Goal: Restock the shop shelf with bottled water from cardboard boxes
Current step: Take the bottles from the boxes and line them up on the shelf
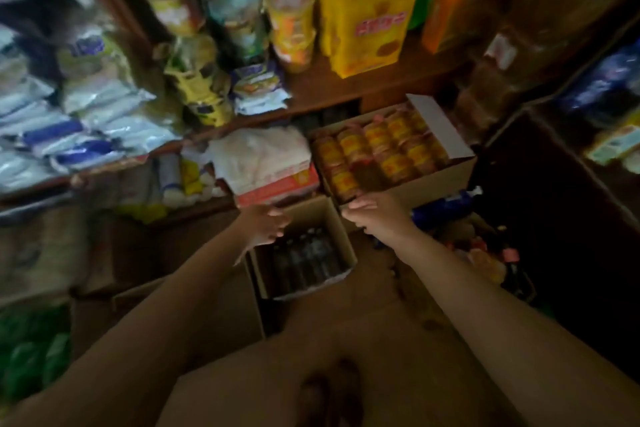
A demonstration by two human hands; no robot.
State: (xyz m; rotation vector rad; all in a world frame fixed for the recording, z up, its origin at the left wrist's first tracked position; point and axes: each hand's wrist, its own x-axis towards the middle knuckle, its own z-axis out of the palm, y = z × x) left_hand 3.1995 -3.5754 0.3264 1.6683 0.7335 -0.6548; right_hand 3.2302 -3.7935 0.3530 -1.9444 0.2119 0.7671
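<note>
An open cardboard box stands on the floor below the shelves, with several dark-capped water bottles upright inside it. My left hand hovers over the box's left rim with its fingers spread and holds nothing. At the box's far right corner, my right hand has its fingers stretched leftward, just under the front edge of a carton of jars. Motion blur hides whether either hand touches the cardboard.
An open carton of yellow-labelled jars sits on the low shelf right behind the box, beside a white bag on a red-and-white pack. Wooden shelves above hold cups, yellow packets and white sacks. Green bottles stand at the lower left.
</note>
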